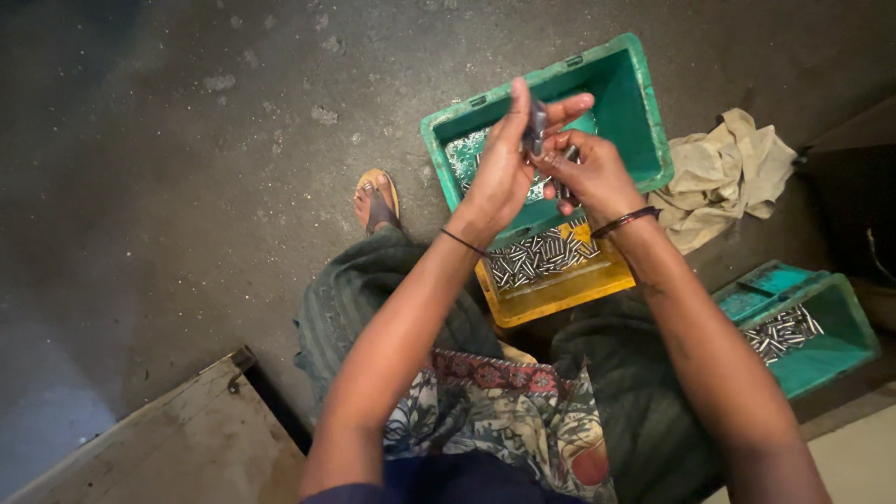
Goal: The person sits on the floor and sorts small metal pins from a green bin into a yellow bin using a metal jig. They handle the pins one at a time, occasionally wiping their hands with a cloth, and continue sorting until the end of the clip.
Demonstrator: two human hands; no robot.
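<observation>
My left hand (pixel 504 163) is raised above the green crate (pixel 644 112), its fingers pinching a small dark metal part (pixel 537 126). My right hand (pixel 593 177) is right beside it, fingers closed on a small metal pin (pixel 567 154) that meets the dark part. Both hands hover over a yellow tray (pixel 560 294) holding several short shiny metal pins (pixel 541 254). More pins lie in the green crate under my hands, partly hidden.
A second green crate (pixel 831 355) with several pins sits at the right. A crumpled beige cloth (pixel 728 173) lies beside the first crate. My sandalled foot (pixel 376 201) rests on the dark concrete floor. A wooden board (pixel 177 439) lies lower left.
</observation>
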